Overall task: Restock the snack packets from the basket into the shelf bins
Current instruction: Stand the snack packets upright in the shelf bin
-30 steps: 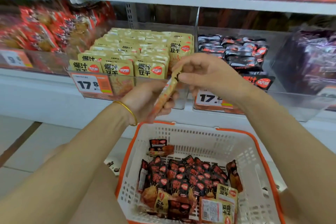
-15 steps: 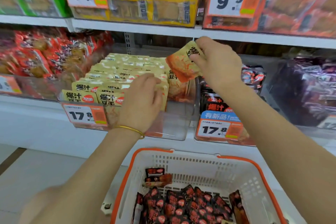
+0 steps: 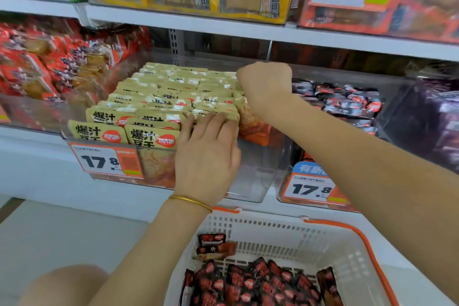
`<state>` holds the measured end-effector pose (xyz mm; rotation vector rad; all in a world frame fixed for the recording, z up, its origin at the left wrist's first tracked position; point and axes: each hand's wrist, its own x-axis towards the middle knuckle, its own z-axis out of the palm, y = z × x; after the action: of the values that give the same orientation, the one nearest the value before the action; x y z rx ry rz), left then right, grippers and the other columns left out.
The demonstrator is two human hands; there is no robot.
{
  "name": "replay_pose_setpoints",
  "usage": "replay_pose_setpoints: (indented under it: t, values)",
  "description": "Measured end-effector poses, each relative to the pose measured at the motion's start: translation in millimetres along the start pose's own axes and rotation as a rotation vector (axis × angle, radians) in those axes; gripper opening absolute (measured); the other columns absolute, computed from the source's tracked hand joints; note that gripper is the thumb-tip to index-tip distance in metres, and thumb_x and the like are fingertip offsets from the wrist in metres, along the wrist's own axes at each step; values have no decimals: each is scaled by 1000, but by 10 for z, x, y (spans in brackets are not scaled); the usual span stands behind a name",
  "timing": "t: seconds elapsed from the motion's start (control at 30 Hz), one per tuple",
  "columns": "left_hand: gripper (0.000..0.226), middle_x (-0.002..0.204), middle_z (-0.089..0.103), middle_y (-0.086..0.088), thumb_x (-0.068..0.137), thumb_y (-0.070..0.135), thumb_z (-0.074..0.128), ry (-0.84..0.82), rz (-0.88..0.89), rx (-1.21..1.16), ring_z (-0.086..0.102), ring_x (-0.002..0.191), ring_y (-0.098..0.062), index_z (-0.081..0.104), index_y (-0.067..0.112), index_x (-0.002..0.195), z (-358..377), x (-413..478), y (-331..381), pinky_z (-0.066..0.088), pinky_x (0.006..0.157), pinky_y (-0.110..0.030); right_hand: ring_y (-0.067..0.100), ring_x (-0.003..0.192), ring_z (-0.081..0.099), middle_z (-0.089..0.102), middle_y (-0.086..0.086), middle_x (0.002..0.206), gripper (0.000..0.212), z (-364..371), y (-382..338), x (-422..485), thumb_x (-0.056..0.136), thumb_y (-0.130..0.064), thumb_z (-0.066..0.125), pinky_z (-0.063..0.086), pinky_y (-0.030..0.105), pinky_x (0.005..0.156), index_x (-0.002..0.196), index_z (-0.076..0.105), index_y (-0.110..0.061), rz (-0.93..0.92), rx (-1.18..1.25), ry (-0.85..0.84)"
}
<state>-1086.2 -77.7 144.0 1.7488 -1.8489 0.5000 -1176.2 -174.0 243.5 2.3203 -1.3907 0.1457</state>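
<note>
One packet (image 3: 251,120) lower, inside clear bin (image 3: 250,171)

Beside the left fingers (image 3: 213,122), beige snack packets (image 3: 154,136) show black lettering and red ovals; below them, a white slotted plastic basket (image 3: 273,228) with orange rim holds black-and-red packets (image 3: 248,283).

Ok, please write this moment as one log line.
left hand: flat on packet rows | right hand: holds yellow packet in clear bin, right end | basket: dark packets inside
</note>
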Motion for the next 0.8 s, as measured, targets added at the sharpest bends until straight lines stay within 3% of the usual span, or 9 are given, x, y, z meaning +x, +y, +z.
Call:
replay_pose_setpoints:
  t: [0.07,0.2,0.4,0.6,0.8]
  values:
    - [38,119,64,-4,88,27,37,8,-7,-8,56,117,-26,66,14,110,-1,3,6,33,106,-48,35,107,58,60,11,117,37,42,9,41,83,9,47,37,36,69,115,59,-6,46,57,-78]
    - [38,120,64,-4,88,26,38,23,-8,-8,55,118,-25,66,14,109,8,-2,8,33,106,-49,35,107,59,60,15,116,26,153,-9,82,85,4,51,40,35,70,109,61,-1,67,158,-212]
    - [39,120,64,-6,88,26,36,36,7,9,55,119,-26,66,13,111,4,-6,2,33,107,-50,31,112,57,58,11,122,35,228,-85,248,86,2,50,37,34,70,119,58,-4,105,112,-213]
    - [41,121,63,-6,88,26,35,30,16,9,54,120,-25,65,13,113,-3,-13,-12,32,108,-49,27,110,58,59,8,120,31,363,-144,325,87,2,50,38,30,71,116,59,-6,188,130,-210]
    - [39,120,63,-7,90,26,36,58,27,-15,55,119,-26,65,12,113,16,-18,-25,30,109,-48,32,125,46,41,17,138,50,371,-118,335,88,-2,51,42,35,85,136,39,-1,236,169,-270]
